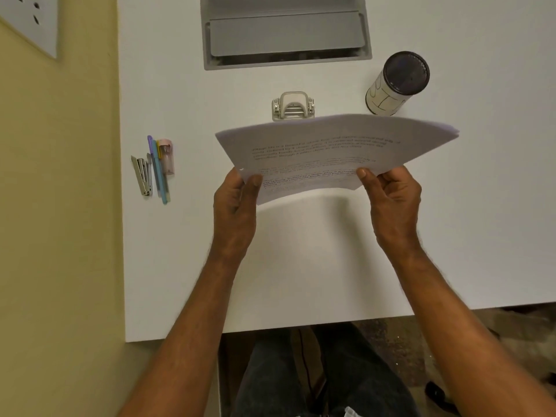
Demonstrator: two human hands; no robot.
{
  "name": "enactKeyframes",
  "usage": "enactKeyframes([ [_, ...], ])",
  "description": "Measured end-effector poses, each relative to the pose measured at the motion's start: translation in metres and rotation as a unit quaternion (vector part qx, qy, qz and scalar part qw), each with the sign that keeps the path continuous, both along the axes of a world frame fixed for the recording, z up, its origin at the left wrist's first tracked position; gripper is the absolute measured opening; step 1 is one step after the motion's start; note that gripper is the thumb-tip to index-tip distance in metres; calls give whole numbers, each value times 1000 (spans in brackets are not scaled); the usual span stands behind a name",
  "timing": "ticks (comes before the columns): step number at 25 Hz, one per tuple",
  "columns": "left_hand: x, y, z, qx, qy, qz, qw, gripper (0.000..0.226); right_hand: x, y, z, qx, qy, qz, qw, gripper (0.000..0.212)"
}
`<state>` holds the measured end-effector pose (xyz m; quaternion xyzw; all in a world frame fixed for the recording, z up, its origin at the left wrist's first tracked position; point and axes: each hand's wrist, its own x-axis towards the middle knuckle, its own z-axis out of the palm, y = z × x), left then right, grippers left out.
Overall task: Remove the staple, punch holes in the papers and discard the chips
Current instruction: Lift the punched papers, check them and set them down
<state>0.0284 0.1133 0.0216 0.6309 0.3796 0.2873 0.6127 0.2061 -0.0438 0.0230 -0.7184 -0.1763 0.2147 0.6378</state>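
Holding the papers (pixel 331 152) up off the table (pixel 301 266) with both hands, I had them tilted, far edge raised over the near lip of the punch (pixel 293 106). My left hand (pixel 233 203) pinched the near left corner, thumb (pixel 251 183) on top of the printed side, fingers hidden under the sheet. My right hand (pixel 391 203) gripped the near right edge the same way, thumb (pixel 365 176) pressed on top, other fingers curled below. Both hands were clamped on the stack, neither loose. A small white mark sat at the corner by my left thumb; I could not tell if it was the staple. The sheets bowed between the two grips and cast a shadow on the table beneath.

The punch stood on the table just behind the papers, partly covered by their far edge. A cup (pixel 397 82) with a dark lid stood to the right of the punch, apart from it. On the left side of the table lay a stapler (pixel 141 176), pens (pixel 158 170) and a pink sharpener (pixel 166 156), bunched together and well apart from my hands. A grey tray (pixel 285 31) sat at the far edge.
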Motion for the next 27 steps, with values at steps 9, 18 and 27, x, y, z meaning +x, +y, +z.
enactKeyframes([
  [9, 2, -9, -10, -44, -10, -11, 999, 33, -7, -3, -3, 16, 36, 12, 999, 54],
  [18, 16, -16, -3, -82, -45, 37, 995, 24, -8, 3, 9, 54, 78, -28, 995, 39],
  [27, 20, -18, 5, -96, -89, 53, 990, 28, 6, 6, 34, 56, 47, -16, 997, 35],
])
